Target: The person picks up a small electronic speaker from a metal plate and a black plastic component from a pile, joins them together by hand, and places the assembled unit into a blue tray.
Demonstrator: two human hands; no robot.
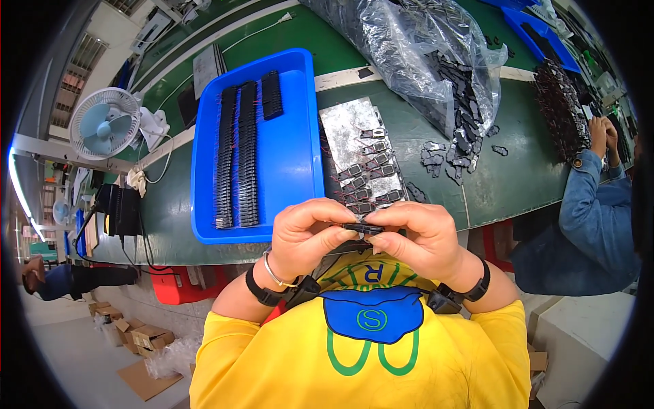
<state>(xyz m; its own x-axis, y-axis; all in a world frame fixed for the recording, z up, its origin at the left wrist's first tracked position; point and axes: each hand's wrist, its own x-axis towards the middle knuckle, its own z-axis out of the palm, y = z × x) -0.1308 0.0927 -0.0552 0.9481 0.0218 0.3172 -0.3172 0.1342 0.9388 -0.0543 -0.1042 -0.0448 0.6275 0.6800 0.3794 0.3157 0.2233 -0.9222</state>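
Observation:
Both hands meet in front of my chest over the table's near edge. Between the thumb and fingertips of my left hand (304,232) is one end of a small black plastic part (362,228). My right hand (420,235) pinches its other end the same way. Just beyond my fingers lies a scuffed metal plate (349,126), with several small black framed pieces (371,172) and thin dark red wires on it. To its left, a blue tray (295,170) holds rows of packed black parts (246,153). The fingers hide much of the held part.
A clear plastic bag (402,61) spills flat black pieces (466,116) onto the green table (504,180). At the left stand a white fan (103,124) and a black box with cables (122,210). A co-worker in a blue sleeve (589,211) sits at the right, near a dark wired bundle (560,112).

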